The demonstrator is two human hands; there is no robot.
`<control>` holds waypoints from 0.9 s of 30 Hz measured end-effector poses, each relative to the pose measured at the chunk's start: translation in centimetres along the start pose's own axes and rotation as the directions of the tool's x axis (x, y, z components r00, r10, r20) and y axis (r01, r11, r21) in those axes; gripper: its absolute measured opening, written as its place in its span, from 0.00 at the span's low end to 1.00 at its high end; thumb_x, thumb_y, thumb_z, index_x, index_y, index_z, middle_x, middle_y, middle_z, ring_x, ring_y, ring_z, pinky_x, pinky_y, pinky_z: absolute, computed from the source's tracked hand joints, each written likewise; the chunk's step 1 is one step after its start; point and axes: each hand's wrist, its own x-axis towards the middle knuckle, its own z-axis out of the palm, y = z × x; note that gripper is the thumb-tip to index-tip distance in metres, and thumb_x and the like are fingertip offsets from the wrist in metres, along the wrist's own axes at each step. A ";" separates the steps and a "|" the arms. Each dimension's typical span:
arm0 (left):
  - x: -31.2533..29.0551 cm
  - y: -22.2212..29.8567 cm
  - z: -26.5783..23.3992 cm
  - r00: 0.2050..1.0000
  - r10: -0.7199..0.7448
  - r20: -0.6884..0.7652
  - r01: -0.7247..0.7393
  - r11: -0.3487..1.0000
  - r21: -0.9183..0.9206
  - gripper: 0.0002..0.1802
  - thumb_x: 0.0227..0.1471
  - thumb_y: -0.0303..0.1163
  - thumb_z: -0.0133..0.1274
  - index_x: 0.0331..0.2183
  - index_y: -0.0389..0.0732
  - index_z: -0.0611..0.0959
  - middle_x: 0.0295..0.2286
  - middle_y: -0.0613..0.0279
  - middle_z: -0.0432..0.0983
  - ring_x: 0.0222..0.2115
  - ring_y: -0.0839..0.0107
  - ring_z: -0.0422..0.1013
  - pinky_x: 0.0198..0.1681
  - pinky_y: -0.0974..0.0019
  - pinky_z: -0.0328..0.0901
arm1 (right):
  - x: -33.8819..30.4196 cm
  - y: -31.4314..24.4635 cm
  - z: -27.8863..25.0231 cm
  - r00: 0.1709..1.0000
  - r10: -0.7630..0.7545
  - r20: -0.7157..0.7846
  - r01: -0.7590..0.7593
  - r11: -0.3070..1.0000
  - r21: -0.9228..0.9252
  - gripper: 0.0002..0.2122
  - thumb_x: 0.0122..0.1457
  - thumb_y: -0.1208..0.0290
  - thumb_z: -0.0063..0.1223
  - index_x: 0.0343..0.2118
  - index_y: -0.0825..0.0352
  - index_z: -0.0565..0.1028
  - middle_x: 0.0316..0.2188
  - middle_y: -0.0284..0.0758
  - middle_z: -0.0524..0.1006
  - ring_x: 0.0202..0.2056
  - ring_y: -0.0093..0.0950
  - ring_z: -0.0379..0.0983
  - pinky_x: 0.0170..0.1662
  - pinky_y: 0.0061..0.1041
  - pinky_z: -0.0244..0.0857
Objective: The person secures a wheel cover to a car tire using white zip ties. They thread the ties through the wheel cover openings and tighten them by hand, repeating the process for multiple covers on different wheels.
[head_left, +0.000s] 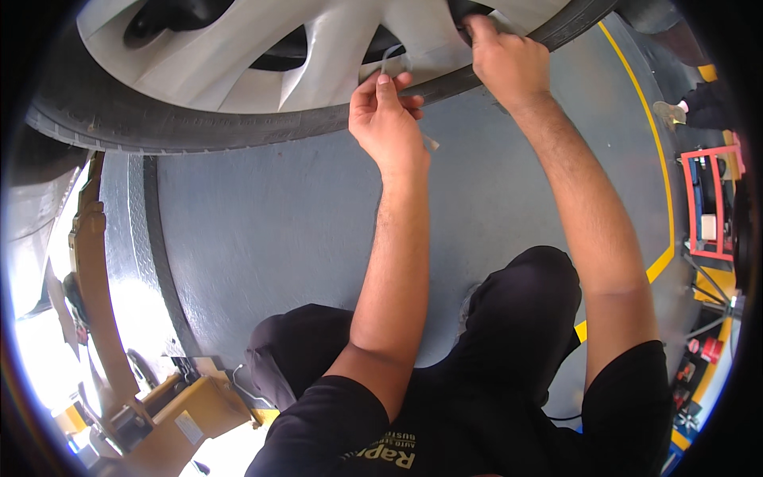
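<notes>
A silver spoked wheel (318, 56) with a black tire (238, 131) spans the top of the head view. My left hand (385, 119) is raised close to the wheel's lower edge, thumb and fingers pinched on a thin clear strip (395, 57). The strip curves up in front of a gap between spokes; a pale, translucent end shows beside the wrist. My right hand (513, 67) is at another gap farther right, its fingers curled in at the rim. Its fingertips are partly hidden there, and what they grip cannot be made out.
Below is a grey floor (262, 215) with a yellow line (664, 159) on the right. Yellow lift parts (191, 413) stand at lower left. A red-framed cart (715, 203) and another person's shoe (670, 112) are at the right edge.
</notes>
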 end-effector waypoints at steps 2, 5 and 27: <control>0.2 0.3 -0.3 0.999 -0.031 0.028 0.031 0.999 0.010 0.09 0.69 0.32 0.52 0.42 0.36 0.82 0.32 0.60 0.85 0.23 0.76 0.72 0.26 0.70 0.67 | 0.1 -0.5 -1.0 0.994 0.009 -0.105 -0.006 1.000 0.025 0.08 0.68 0.72 0.50 0.46 0.54 0.78 0.21 0.34 0.83 0.24 0.39 0.82 0.26 0.41 0.76; 0.4 0.6 -0.9 0.981 -0.099 0.168 0.091 0.994 0.053 0.09 0.66 0.33 0.56 0.42 0.38 0.84 0.34 0.60 0.86 0.26 0.75 0.74 0.29 0.70 0.68 | -0.5 -0.9 -4.1 0.924 0.158 0.347 -0.151 0.987 -0.046 0.14 0.59 0.76 0.53 0.49 0.62 0.79 0.35 0.44 0.86 0.34 0.41 0.85 0.33 0.41 0.77; 0.5 2.7 -2.8 0.861 -0.305 0.407 0.220 0.945 0.243 0.11 0.62 0.36 0.64 0.38 0.37 0.85 0.31 0.62 0.82 0.34 0.70 0.80 0.38 0.65 0.76 | -2.9 -0.5 -6.0 0.544 0.092 0.834 -0.823 -0.136 0.552 0.12 0.65 0.71 0.60 0.48 0.72 0.81 0.38 0.31 0.79 0.31 0.14 0.67 0.32 0.16 0.62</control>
